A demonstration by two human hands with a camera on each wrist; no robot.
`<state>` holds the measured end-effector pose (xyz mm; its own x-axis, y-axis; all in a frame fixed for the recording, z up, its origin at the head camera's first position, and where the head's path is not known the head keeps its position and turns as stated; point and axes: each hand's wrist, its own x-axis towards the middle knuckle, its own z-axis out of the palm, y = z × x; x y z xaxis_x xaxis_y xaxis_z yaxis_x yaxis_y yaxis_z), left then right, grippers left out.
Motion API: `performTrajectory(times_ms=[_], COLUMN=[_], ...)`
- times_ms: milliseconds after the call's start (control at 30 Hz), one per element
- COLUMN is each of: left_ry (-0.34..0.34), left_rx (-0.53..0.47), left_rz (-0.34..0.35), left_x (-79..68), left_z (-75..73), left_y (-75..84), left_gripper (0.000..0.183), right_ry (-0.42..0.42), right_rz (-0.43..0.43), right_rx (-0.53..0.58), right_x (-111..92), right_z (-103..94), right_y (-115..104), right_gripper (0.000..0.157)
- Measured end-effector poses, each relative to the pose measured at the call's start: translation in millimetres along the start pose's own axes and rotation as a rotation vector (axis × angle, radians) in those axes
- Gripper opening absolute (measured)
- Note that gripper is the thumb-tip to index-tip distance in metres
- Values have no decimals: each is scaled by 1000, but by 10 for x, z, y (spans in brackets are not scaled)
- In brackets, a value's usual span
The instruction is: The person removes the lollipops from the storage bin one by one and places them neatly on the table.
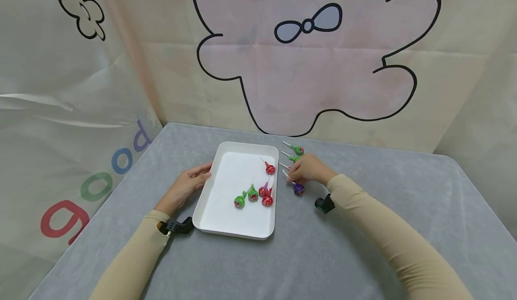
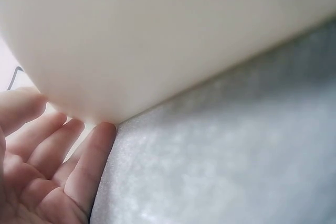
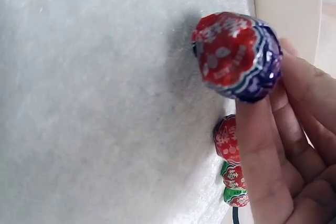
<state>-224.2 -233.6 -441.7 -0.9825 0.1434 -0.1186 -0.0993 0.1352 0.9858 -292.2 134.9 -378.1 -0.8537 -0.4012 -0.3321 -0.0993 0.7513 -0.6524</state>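
Just right of centre in the head view, the right grip [image 1: 310,169] pinched a purple lollipop [image 1: 298,189], presumably light, hard and slippery in its wrapper [image 3: 269,59], best held by the stick [image 1: 285,173], while the left grip [image 1: 187,186], loosely spread, touched the white tray [image 1: 220,214].

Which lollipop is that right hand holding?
The purple lollipop outside the white tray, pinched in the right hand; the others out there lie farther back.

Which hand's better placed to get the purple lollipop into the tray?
Right, most likely: the right hand pinches the purple lollipop just beside the white tray, while the left hand touches the tray's opposite side.
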Motion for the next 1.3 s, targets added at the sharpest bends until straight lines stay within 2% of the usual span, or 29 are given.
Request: performTrajectory(times_ms=[333, 433, 567, 800, 1000, 1167, 1300], left_ry=[3, 1, 6, -5, -3, 4, 7], left_rx=[1, 5, 7, 11, 3, 2, 1], left_rz=[5, 5, 1, 1, 1, -2, -9], left_x=[9, 11, 10, 12, 9, 11, 7], left_z=[4, 6, 8, -7, -7, -11, -2], left_y=[-21, -21, -14, -21, -15, -9, -1], left_gripper=[57, 57, 57, 57, 56, 56, 56], right_ry=[49, 63, 93, 145, 181, 184, 199], right_rz=[-66, -77, -76, -21, 63, 82, 80], right_rx=[-160, -171, -141, -12, 34, 106, 126], right_x=[37, 37, 5, -167, -266, -325, -344], right_z=[49, 61, 41, -98, -141, -116, -117], right_y=[-7, 2, 7, -7, 152, 281, 295], right_gripper=[13, 13, 16, 21, 23, 24, 27])
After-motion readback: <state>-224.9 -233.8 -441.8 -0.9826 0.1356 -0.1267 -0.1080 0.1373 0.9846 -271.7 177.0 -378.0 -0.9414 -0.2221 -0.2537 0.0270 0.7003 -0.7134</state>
